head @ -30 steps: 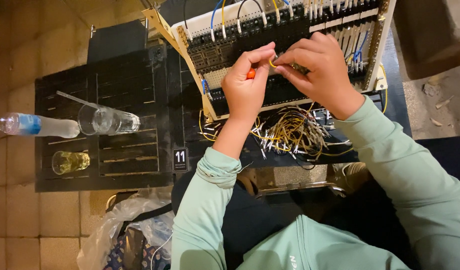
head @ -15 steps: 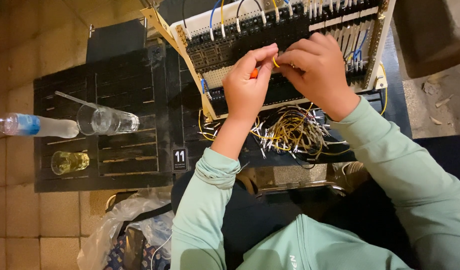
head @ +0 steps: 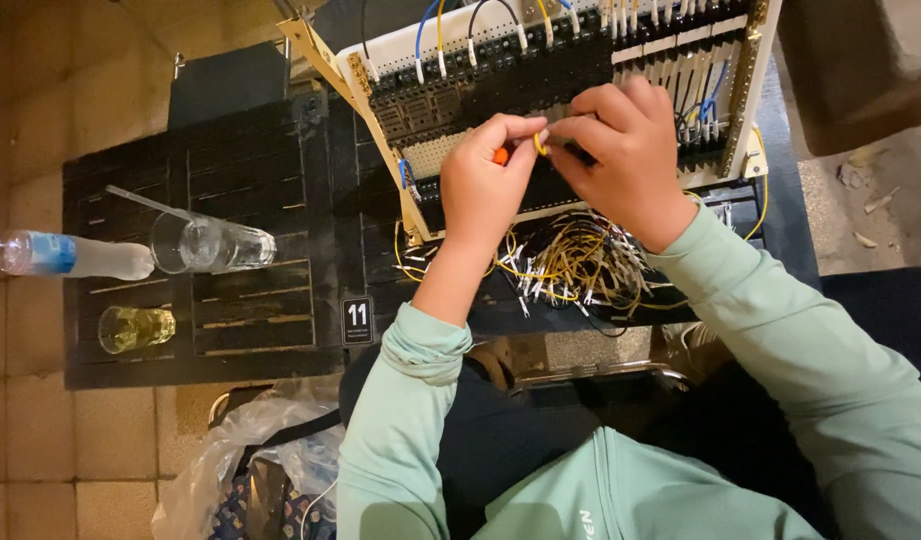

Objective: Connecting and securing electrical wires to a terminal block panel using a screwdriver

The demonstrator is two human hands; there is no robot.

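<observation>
Here, an orange-handled tool (head: 500, 155) is gripped in the left hand (head: 483, 185) at the terminal-block panel (head: 480, 85). A yellow wire (head: 537, 145) is pinched in the right hand (head: 625, 160). Loose wires (head: 570, 265) are heaped below.

A dark slatted surface (head: 250, 180) fills the centre and left of the frame, standing on a tiled floor (head: 30, 420). On it, at left, lie a clear plastic bottle with a blue label (head: 65, 255), a clear glass with a straw (head: 210, 243) on its side and a small glass of yellowish liquid (head: 135, 328); a small numbered tag (head: 357, 321) sits near the front edge. At upper centre and right stands a tilted wiring panel (head: 570, 70), with a heap of yellow and white wires (head: 570, 265) below it.
</observation>
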